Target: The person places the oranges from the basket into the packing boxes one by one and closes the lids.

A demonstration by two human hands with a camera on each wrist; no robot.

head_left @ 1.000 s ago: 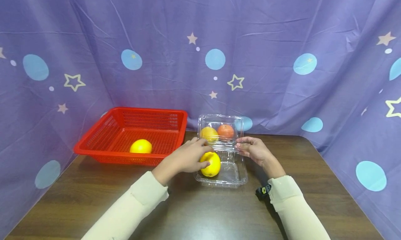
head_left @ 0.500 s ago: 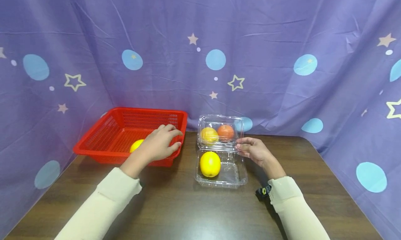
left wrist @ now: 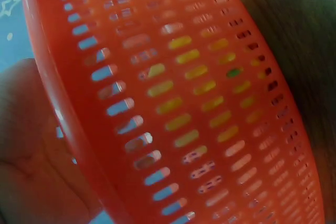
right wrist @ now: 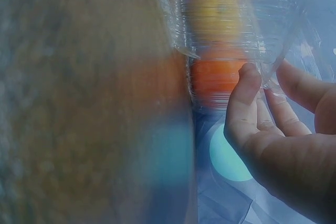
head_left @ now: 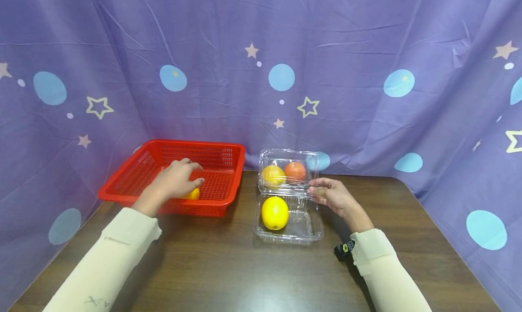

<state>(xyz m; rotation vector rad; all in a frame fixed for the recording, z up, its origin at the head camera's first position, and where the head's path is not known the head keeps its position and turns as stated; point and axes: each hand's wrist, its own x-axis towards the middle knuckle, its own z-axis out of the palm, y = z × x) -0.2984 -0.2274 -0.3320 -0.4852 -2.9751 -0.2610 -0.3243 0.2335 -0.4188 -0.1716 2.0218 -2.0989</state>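
Note:
In the head view my left hand [head_left: 176, 178] reaches over the red basket's near wall, thumb and fingers spread above a yellow fruit [head_left: 192, 194], which the hand partly covers. The left wrist view shows that fruit [left wrist: 181, 98] through the slots of the red basket [left wrist: 47, 98]. My right hand [head_left: 332, 196] pinches the edge of the raised lid [head_left: 265, 157] of a clear plastic clamshell box. Its base [head_left: 303, 226] lies on the table with a rounded yellow fruit [head_left: 274, 213] in the left half. The right wrist view shows thumb and fingertips at the lid's edge.
Behind the raised lid, a yellow fruit [head_left: 273, 175] and an orange-red fruit [head_left: 295, 172] show through clear plastic. The red basket [head_left: 240, 171] stands left of the clamshell on the brown table [head_left: 244, 276]. A purple curtain [head_left: 338, 76] hangs round the table's back and sides.
My left hand has let go of the yellow fruit in the clamshell base and moved left, into the red basket over the other yellow fruit. My right hand stays at the lid.

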